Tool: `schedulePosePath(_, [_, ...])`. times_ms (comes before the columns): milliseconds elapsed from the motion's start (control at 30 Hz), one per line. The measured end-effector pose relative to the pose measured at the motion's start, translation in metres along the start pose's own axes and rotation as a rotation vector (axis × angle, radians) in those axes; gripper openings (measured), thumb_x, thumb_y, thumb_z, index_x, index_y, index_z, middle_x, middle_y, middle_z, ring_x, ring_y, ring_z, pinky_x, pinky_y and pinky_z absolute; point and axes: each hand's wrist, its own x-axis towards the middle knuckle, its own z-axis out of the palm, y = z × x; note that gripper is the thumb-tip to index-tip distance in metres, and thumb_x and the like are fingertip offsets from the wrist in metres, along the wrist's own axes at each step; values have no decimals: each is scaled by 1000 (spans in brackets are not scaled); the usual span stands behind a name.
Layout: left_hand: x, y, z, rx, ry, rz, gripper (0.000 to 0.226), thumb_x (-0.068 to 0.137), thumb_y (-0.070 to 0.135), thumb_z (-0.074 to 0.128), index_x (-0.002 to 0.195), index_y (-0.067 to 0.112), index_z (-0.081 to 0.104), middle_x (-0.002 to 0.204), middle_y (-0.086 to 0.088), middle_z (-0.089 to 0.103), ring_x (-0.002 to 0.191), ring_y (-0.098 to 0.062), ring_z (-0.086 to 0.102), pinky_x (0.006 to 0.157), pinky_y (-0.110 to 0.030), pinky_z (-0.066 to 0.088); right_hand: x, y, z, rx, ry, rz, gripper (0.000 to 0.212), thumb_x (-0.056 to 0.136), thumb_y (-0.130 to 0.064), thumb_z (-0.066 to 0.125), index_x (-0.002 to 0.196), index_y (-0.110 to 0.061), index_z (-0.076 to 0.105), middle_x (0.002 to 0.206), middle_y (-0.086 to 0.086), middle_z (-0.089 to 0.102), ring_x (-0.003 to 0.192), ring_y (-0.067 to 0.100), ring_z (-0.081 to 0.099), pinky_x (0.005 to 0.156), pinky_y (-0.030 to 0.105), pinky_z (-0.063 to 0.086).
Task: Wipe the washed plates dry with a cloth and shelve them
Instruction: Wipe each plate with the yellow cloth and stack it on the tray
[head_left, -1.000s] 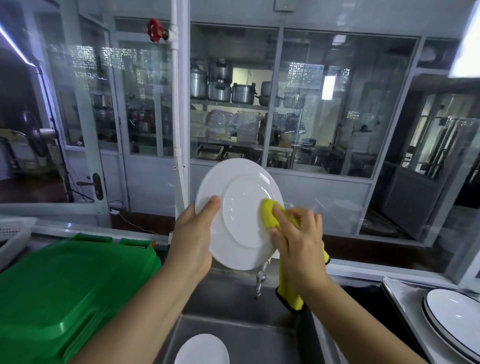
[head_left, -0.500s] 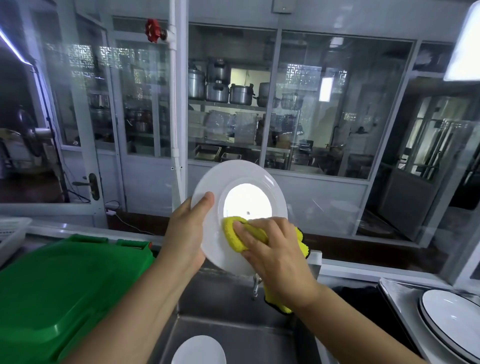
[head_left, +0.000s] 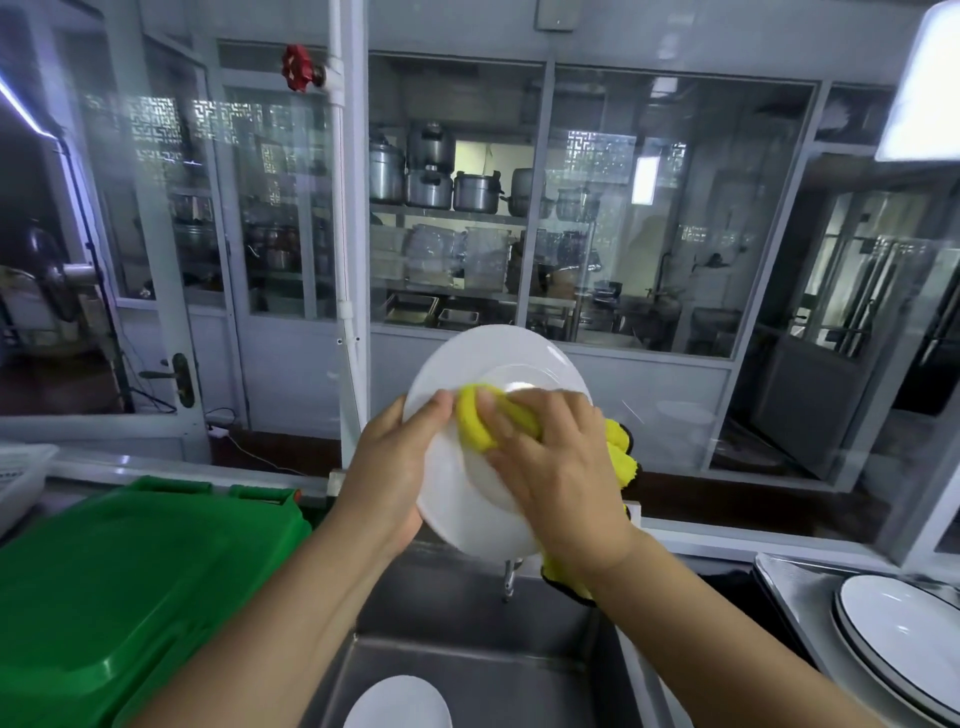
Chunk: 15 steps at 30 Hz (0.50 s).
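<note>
A white plate (head_left: 485, 358) is held upright over the steel sink (head_left: 467, 670), its underside toward me. My left hand (head_left: 389, 467) grips its left rim, thumb on the near face. My right hand (head_left: 550, 462) presses a yellow cloth (head_left: 475, 421) against the plate's middle, fingers curled over the cloth; the rest of the cloth hangs behind and below that hand. Another white plate (head_left: 400, 701) lies in the sink bottom. Two or three dark-rimmed white plates (head_left: 904, 644) are stacked on the steel counter at right.
A green plastic lid or crate (head_left: 119, 577) fills the counter at left, with a white basket (head_left: 21, 478) beyond it. A faucet spout (head_left: 510, 577) hangs below the held plate. Glass partitions and a white pipe (head_left: 348, 234) stand behind the sink.
My right hand slid the cloth from the plate's right edge across to the centre-left, close to my left thumb. The plate stays in my left hand, tilted slightly more.
</note>
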Motion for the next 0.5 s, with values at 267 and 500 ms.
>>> schedulePosePath(267, [0, 10, -7, -18, 56, 41, 13, 90, 26, 59, 85, 26, 70, 83, 1, 74, 77, -19, 69, 64, -31, 55, -11, 19, 0, 0, -20, 306, 40, 94, -32, 46, 125, -16, 63, 110, 13, 56, 94, 26, 41, 78, 43, 46])
schedulePosePath(500, [4, 3, -7, -60, 96, 33, 12, 91, 24, 57, 94, 23, 69, 88, -4, 74, 82, -24, 70, 67, -35, 53, -36, -31, 4, 44, -36, 247, 41, 102, -42, 31, 128, -22, 55, 107, 9, 55, 91, 25, 44, 70, 41, 47])
